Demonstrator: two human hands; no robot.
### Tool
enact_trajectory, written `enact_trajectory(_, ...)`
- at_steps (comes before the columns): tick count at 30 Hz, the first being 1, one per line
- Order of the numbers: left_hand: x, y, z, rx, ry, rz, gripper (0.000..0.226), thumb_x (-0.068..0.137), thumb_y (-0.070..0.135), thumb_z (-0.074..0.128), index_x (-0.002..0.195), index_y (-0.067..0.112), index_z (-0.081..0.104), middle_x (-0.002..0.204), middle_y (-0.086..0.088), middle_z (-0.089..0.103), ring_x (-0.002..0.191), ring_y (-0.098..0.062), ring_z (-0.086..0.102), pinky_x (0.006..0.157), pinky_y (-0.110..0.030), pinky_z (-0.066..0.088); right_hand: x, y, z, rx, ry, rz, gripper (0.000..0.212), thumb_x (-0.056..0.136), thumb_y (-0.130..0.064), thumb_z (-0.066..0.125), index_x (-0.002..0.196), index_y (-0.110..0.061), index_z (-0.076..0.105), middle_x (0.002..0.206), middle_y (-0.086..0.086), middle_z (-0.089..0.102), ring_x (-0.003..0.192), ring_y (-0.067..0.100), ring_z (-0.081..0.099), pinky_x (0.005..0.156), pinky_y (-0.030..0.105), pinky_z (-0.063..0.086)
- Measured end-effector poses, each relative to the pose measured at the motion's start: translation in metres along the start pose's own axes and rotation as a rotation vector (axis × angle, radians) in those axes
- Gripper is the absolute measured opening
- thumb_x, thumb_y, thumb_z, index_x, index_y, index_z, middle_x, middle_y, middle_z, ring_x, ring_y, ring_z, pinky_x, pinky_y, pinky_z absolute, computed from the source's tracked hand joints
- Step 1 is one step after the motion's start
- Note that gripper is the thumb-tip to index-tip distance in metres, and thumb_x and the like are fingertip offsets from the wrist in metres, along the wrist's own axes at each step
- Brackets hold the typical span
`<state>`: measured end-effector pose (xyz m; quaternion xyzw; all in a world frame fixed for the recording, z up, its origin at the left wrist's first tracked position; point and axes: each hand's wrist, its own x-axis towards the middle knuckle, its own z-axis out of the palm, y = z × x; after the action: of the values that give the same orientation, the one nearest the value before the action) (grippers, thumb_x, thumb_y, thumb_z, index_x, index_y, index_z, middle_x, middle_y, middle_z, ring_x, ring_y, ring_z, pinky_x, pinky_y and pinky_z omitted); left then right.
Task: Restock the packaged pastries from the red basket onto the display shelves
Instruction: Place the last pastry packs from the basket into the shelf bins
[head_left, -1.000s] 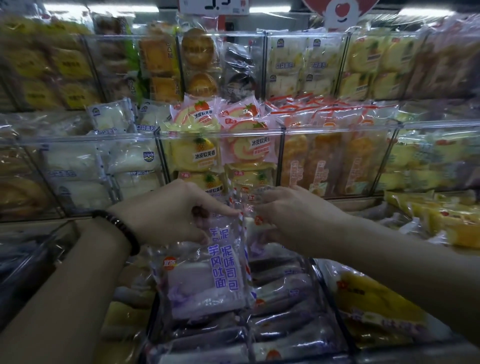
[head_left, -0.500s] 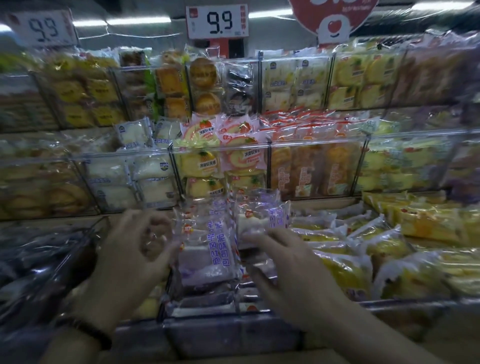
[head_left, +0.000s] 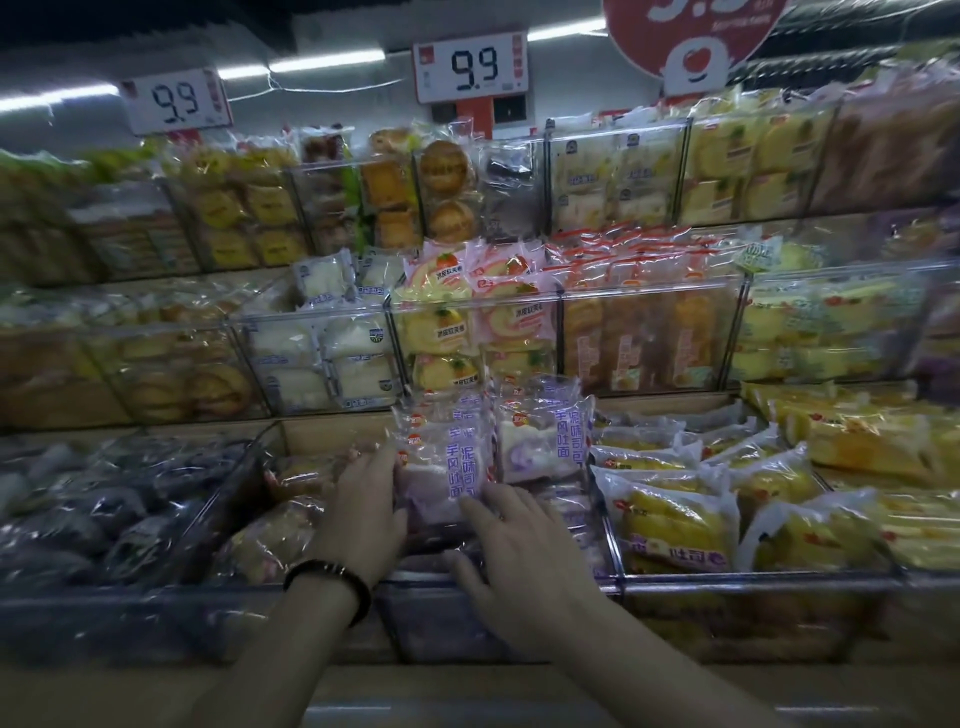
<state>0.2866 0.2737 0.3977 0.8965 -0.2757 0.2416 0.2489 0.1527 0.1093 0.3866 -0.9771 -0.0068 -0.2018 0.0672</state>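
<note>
Item: purple-printed taro toast pack (head_left: 441, 467), clear wrapper, standing upright at the front of the lowest-tier clear bin (head_left: 441, 616), directly over flat-lying packs of the same kind. Companion: a second taro pack (head_left: 545, 436), upright, just behind and to its right, the two touching. Left hand (head_left: 363, 512): fingers straight and together, laid flat against the left edge of the front pack, grasping nothing; black bead bracelet (head_left: 327, 579) at the wrist. Right hand (head_left: 519, 551): fingers spread and relaxed, tips resting at the pack's lower right corner and on the packs beneath, likewise not closed round anything. Neighbours: yellow toast packs (head_left: 675, 525) in the bin to the right, dark-wrapped packs (head_left: 104, 509) to the left, swiss-roll packs (head_left: 447, 332) on the tier above, a 9.9 price tag (head_left: 470, 65) overhead. The red basket is not in view. Step in hand, by judgement: squaring and seating a pack just placed, both palms steadying it so it faces forward. Next move, by judgement: the hands must come away gently so the upright pack does not tip, then a reach back to the basket for another; the bin looks nearly full, so further stock may need stacking behind or elsewhere.
</note>
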Motion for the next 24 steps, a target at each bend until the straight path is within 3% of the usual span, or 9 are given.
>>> enact_trajectory(4,0.005,0.005,0.001,0.013,0.019,-0.042,0.044,0.067,-0.001,0.071,0.086,0.029,0.045,0.085,0.007,0.050,0.079,-0.019,0.049,0.066,-0.034,0.039,0.008,-0.004,0.005,-0.039,0.012,0.021,0.062,0.099,-0.063,0.039,0.149,-0.027,0.042,0.148,0.002,0.044,0.144,0.028,0.035,0.115,0.053,0.030)
enact_trajectory(9,0.002,0.006,-0.010,0.080,-0.072,-0.079,0.043,0.068,0.008,0.076,0.088,0.032,0.047,0.086,0.010,0.052,0.082,-0.020,0.056,0.069,-0.039,0.051,0.005,0.002,-0.002,0.032,-0.117,-0.009,0.069,0.103,-0.063,0.040,0.161,-0.028,0.026,0.171,0.005,0.021,0.160,0.026,0.012,0.126,0.058,0.013)
enact_trajectory(11,-0.001,0.014,-0.020,0.100,-0.098,-0.091,0.034,0.070,0.013,0.073,0.083,0.031,0.047,0.084,0.010,0.054,0.083,-0.021,0.057,0.070,-0.040,0.051,0.000,0.010,-0.010,0.069,-0.127,-0.028,0.067,0.103,-0.063,0.041,0.161,-0.030,0.031,0.173,0.003,0.020,0.161,0.025,0.011,0.127,0.057,0.010)
enact_trajectory(14,-0.006,0.034,-0.038,0.121,-0.066,-0.147,0.014,0.079,0.021,0.062,0.083,0.027,0.051,0.087,0.005,0.061,0.085,-0.024,0.061,0.072,-0.041,0.052,-0.011,0.024,-0.030,0.118,-0.072,-0.071,0.052,0.103,-0.055,0.049,0.148,-0.030,0.053,0.166,-0.004,0.037,0.156,0.020,0.023,0.125,0.054,0.021)
enact_trajectory(17,-0.009,0.063,-0.049,0.168,-0.003,-0.138,0.009,0.090,0.025,0.058,0.087,0.026,0.049,0.088,0.002,0.061,0.081,-0.026,0.059,0.067,-0.039,0.048,-0.024,0.053,-0.055,0.125,0.052,-0.106,0.032,0.099,-0.046,0.059,0.124,-0.030,0.070,0.143,-0.009,0.058,0.138,0.016,0.044,0.116,0.044,0.039)
enact_trajectory(21,-0.007,0.116,-0.054,0.115,0.066,0.051,0.020,0.093,0.037,0.063,0.086,0.030,0.045,0.075,0.009,0.055,0.067,-0.012,0.053,0.056,-0.035,0.045,-0.041,0.105,-0.100,0.138,0.172,-0.018,0.018,0.099,-0.041,0.063,0.107,-0.030,0.073,0.120,-0.009,0.067,0.118,0.012,0.054,0.096,0.034,0.046)
enact_trajectory(24,0.007,0.152,-0.043,0.018,-0.009,0.187,0.018,0.094,0.038,0.064,0.086,0.033,0.048,0.078,0.012,0.055,0.072,-0.007,0.053,0.060,-0.035,0.049,-0.044,0.145,-0.135,0.101,0.221,0.068,0.016,0.100,-0.038,0.064,0.108,-0.028,0.075,0.115,-0.009,0.069,0.109,0.013,0.060,0.084,0.032,0.045)
